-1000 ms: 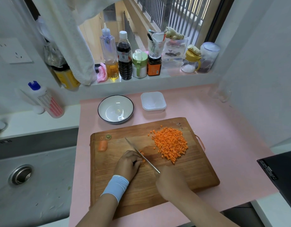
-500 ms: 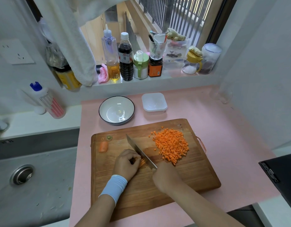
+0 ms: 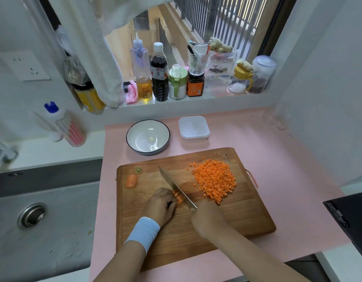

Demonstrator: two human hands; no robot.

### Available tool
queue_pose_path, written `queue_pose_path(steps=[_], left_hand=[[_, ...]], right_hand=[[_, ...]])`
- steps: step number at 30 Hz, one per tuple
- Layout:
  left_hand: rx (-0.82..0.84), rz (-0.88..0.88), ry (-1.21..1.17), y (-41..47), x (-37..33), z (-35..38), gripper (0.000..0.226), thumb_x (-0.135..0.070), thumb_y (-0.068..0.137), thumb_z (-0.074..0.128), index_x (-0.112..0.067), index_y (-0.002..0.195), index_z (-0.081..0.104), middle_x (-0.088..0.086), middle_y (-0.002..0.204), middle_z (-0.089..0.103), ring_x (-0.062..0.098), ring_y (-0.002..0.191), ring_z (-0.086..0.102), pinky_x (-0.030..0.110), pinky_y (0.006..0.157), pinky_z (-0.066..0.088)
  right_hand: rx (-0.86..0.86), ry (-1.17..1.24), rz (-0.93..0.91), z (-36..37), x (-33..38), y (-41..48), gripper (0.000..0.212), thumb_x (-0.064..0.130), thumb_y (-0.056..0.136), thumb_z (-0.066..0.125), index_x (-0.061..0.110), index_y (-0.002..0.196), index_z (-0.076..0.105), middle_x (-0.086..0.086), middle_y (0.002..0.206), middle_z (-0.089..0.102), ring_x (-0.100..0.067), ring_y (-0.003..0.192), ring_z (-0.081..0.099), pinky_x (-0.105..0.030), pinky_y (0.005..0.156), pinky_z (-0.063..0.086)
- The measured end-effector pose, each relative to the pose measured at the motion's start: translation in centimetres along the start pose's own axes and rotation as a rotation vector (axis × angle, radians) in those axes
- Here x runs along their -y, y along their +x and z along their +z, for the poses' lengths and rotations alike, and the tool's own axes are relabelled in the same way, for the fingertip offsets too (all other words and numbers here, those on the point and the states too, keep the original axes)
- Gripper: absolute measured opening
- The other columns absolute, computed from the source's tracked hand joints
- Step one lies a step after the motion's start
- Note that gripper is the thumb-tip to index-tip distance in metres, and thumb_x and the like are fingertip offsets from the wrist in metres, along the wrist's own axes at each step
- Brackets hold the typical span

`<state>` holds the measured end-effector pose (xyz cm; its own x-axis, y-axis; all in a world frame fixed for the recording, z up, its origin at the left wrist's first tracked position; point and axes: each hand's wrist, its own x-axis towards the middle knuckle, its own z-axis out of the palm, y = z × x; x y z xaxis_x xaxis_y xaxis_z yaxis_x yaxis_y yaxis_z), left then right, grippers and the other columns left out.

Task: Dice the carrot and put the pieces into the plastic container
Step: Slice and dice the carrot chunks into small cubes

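Observation:
On the wooden cutting board (image 3: pixel 233 220) my left hand (image 3: pixel 160 205) presses down a small bundle of carrot strips (image 3: pixel 178 197). My right hand (image 3: pixel 208 217) grips the handle of a knife (image 3: pixel 176 187), whose blade rests against the right side of the strips. A heap of diced carrot (image 3: pixel 215 181) lies on the right of the board. A carrot end piece (image 3: pixel 131 181) sits at the board's far left. The clear plastic container (image 3: pixel 194 129) stands beyond the board, with nothing in it.
A white bowl with a dark rim (image 3: pixel 148 136) stands left of the container. Bottles and jars (image 3: pixel 159 72) line the windowsill. A steel sink (image 3: pixel 39 220) lies to the left, a black appliance (image 3: pixel 351 216) at the right edge. A pink mat (image 3: pixel 277 159) covers the counter.
The knife blade has gone from flat and edge-on to upright against the carrot strips, closer to my left hand's fingers. My left hand stays on the strips.

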<state>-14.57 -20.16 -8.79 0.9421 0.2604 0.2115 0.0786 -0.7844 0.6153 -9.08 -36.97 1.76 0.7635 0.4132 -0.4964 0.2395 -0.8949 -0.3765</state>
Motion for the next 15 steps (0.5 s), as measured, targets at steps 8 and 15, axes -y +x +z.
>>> queue_pose_path(steps=[8, 15], left_hand=[[0.039, -0.027, 0.044, 0.1, -0.1, 0.1, 0.010, -0.014, 0.080, 0.072, -0.017, 0.071, 0.069, -0.006, 0.078, 0.063, 0.011, 0.084, 0.056, 0.022, 0.077, 0.046], [0.038, -0.039, 0.014, 0.2, -0.2, 0.0, 0.013, -0.012, 0.080, 0.071, -0.017, 0.069, 0.067, -0.007, 0.079, 0.062, 0.010, 0.085, 0.056, 0.025, 0.078, 0.049]], right_hand=[[-0.082, -0.144, -0.029, 0.4, -0.5, -1.7, 0.027, 0.031, 0.100, 0.049, 0.016, 0.110, 0.070, -0.007, 0.111, 0.071, -0.028, 0.105, 0.067, -0.031, 0.082, 0.050], [-0.012, -0.047, 0.020, 0.6, -1.1, -0.8, 0.028, 0.031, 0.098, 0.052, 0.012, 0.105, 0.071, -0.009, 0.104, 0.072, -0.028, 0.098, 0.069, -0.031, 0.076, 0.051]])
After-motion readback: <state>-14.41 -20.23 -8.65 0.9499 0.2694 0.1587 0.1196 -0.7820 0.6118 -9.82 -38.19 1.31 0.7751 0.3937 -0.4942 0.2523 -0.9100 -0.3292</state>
